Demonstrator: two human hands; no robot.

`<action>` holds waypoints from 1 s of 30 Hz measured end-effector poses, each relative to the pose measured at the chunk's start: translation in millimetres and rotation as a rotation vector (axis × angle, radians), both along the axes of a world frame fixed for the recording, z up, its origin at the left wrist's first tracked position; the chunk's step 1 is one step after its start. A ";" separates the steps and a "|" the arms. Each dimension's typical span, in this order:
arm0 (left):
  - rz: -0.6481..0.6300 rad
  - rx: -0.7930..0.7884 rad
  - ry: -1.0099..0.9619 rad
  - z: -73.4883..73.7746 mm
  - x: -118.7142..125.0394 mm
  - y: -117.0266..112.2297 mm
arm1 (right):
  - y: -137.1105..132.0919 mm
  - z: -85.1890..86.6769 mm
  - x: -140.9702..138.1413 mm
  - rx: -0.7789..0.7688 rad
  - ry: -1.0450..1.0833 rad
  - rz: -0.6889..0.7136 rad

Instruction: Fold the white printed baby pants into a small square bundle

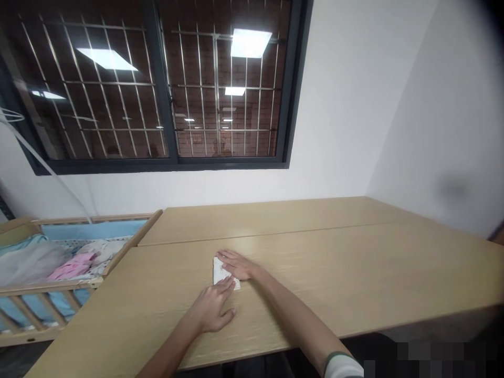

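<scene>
A small folded white cloth [218, 273] lies flat on the light wooden table [354, 273], near the middle of the view. My right hand [236, 265] rests flat on top of it, with the fingers pointing left. My left hand [212, 308] lies just below it on the tabletop, and its fingertips touch the cloth's lower edge. Most of the cloth is hidden under my hands. A white sleeve with a green stripe [342, 366] shows at my right forearm.
A wooden cot with blue padding [90, 229] stands against the table's left side, holding a pink garment [73, 266] and pale cloths. A seam [275, 231] joins the two tabletops. Behind them rise a white wall and a barred window [165, 84].
</scene>
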State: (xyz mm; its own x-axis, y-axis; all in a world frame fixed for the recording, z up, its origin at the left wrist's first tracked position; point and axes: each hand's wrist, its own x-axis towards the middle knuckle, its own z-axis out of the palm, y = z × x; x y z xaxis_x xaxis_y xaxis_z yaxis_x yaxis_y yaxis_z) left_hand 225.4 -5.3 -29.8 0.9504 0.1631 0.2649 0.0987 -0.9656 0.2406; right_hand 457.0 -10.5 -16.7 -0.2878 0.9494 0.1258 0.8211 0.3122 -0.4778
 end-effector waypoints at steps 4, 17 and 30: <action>0.052 -0.065 -0.151 -7.0 3.2 3.5 | -0.1 -10.0 2.2 0.079 0.274 -0.206; 0.789 -0.127 -0.205 4.6 3.0 40.3 | -4.9 -17.8 2.2 0.234 0.729 -0.497; 0.657 -0.296 -0.069 17.7 -66.6 1.9 | -62.9 5.2 -121.4 0.184 0.373 -0.428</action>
State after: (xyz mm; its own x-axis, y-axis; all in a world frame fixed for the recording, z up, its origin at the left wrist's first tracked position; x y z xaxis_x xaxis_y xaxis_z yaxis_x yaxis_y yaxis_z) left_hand 158.8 -3.4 -12.2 0.6144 0.7689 0.1768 0.6114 -0.6056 0.5093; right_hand 335.5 -73.3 -11.5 0.2111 0.9243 0.3178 0.6791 0.0951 -0.7278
